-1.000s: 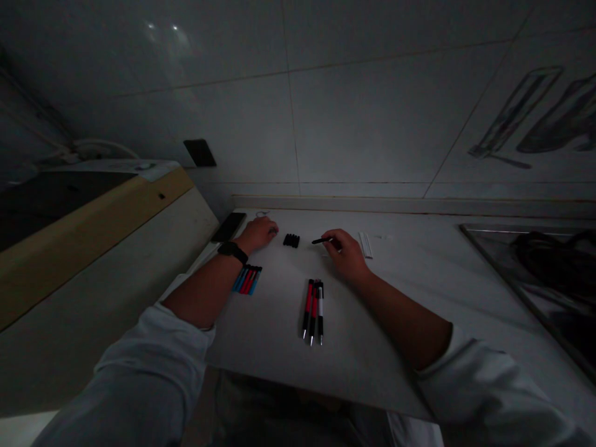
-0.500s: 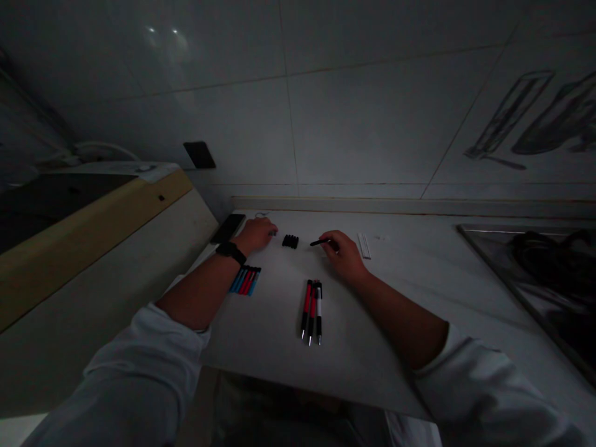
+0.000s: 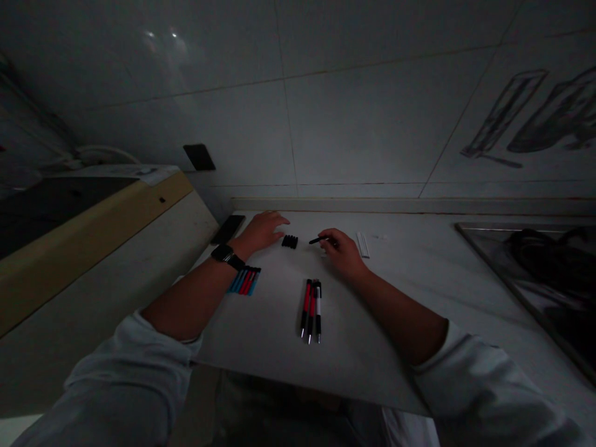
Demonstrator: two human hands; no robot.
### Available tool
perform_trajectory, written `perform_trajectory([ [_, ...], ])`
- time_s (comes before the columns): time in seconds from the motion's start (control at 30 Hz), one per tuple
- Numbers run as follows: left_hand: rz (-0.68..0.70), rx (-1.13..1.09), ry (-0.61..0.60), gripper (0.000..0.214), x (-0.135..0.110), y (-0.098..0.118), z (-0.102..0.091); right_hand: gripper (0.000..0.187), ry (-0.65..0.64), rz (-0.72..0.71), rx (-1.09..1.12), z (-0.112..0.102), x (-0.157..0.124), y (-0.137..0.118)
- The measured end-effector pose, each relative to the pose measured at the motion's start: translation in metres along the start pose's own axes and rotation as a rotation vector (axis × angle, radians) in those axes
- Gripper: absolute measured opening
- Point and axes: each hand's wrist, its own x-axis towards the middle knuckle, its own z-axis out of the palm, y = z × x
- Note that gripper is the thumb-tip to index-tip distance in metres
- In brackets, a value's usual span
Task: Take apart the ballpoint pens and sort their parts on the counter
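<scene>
Toward the counter's (image 3: 265,335) back edge, the right hand (image 3: 345,256) pinches a thin black piece (image 3: 315,240), and the open left hand (image 3: 261,233) could scatter the little black bits (image 3: 289,242) if its thumb bumps them.

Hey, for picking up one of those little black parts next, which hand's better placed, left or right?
Probably the left hand: its thumb and fingers are spread right beside the short black parts, and it looks empty. The right hand already holds a dark piece.
</scene>
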Motion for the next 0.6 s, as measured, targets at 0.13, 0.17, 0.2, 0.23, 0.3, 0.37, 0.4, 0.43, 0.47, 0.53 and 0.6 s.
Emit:
perform_trajectory([
  [0.13,0.248,-0.149,-0.017,0.039,0.006,0.042,-0.017,0.023,-0.078,0.076,0.205,0.005,0.003,0.006],
  [0.17,0.275,-0.158,-0.018,0.04,0.007,0.05,-0.02,0.025,-0.1,0.087,0.25,0.006,0.003,0.006],
  [0.2,0.299,-0.169,-0.019,0.041,0.008,0.057,-0.023,0.028,-0.118,0.1,0.296,0.006,0.004,0.006],
  [0.23,0.323,-0.179,-0.018,0.044,0.008,0.062,-0.024,0.033,-0.13,0.117,0.346,0.006,0.004,0.005],
  [0.3,0.363,-0.2,-0.015,0.052,0.008,0.068,-0.025,0.041,-0.138,0.158,0.436,0.005,0.004,0.001],
  [0.37,0.375,-0.218,-0.016,0.061,0.008,0.073,-0.025,0.045,-0.139,0.194,0.489,0.004,0.003,-0.005],
  [0.4,0.37,-0.223,-0.019,0.064,0.008,0.076,-0.024,0.046,-0.141,0.211,0.504,0.003,0.003,-0.007],
  [0.43,0.36,-0.229,-0.02,0.067,0.007,0.079,-0.024,0.047,-0.146,0.226,0.516,0.002,0.003,-0.009],
  [0.47,0.348,-0.235,-0.02,0.07,0.007,0.082,-0.024,0.048,-0.151,0.239,0.524,0.002,0.004,-0.011],
  [0.53,0.335,-0.241,-0.02,0.073,0.006,0.086,-0.023,0.051,-0.164,0.254,0.524,0.001,0.004,-0.011],
  [0.6,0.324,-0.244,-0.013,0.073,0.006,0.086,-0.022,0.05,-0.167,0.254,0.471,-0.001,0.006,-0.01],
])
